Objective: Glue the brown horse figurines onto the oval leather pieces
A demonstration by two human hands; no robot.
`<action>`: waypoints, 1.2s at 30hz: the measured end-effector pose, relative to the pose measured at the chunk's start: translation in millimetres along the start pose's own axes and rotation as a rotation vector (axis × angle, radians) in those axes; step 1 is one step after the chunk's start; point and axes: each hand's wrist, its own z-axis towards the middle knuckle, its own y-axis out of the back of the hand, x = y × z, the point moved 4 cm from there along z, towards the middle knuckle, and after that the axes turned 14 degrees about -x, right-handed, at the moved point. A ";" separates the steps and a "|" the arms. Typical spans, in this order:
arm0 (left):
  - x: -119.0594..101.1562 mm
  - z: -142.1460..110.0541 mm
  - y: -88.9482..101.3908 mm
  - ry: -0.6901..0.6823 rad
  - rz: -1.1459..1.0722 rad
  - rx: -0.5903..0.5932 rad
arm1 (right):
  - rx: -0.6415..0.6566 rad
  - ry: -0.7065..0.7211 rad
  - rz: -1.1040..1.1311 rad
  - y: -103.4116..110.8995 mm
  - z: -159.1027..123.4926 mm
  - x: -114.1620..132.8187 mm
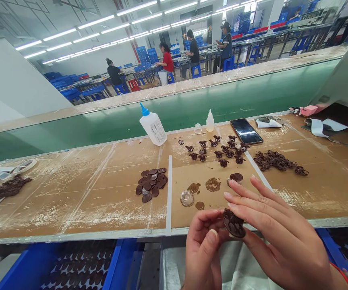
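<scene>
A dark brown animal figurine on an oval base is in front of me, above the table's near edge. My left hand is closed on its left side, with thumb and bent fingers at the base. Over its right side reaches my right hand, fingers stretched out and thumb close to the base; whether it touches is hard to tell. Just beyond the right fingertips lies a dark oval disc. A small clear round dish sits on the brown board, among brown smudges.
Small standing figurines are grouped behind my hands. Left of them is a pile of oval discs; to the right, a heap of brown pieces. A white bottle, a dropper bottle and a phone line the back. Blue crates stand below.
</scene>
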 end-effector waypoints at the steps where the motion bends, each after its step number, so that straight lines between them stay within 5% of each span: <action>1: 0.0 -0.1 -0.1 0.002 0.000 -0.001 | 0.002 0.000 0.003 0.1 0.3 0.0; 16: 1.9 0.7 2.6 0.000 0.040 -0.016 | 0.004 0.010 -0.013 3.5 -0.3 2.5; 23: 1.4 -4.5 -13.7 -0.076 -0.001 0.038 | -0.024 0.003 -0.038 -2.0 -7.3 0.9; 30: 0.0 -2.3 -18.6 -0.090 -0.006 -0.039 | -0.036 0.011 -0.062 -7.7 -12.1 3.3; 36: 1.1 -1.9 -10.1 -0.118 0.045 -0.061 | 0.081 -0.166 0.015 1.3 -8.6 -1.9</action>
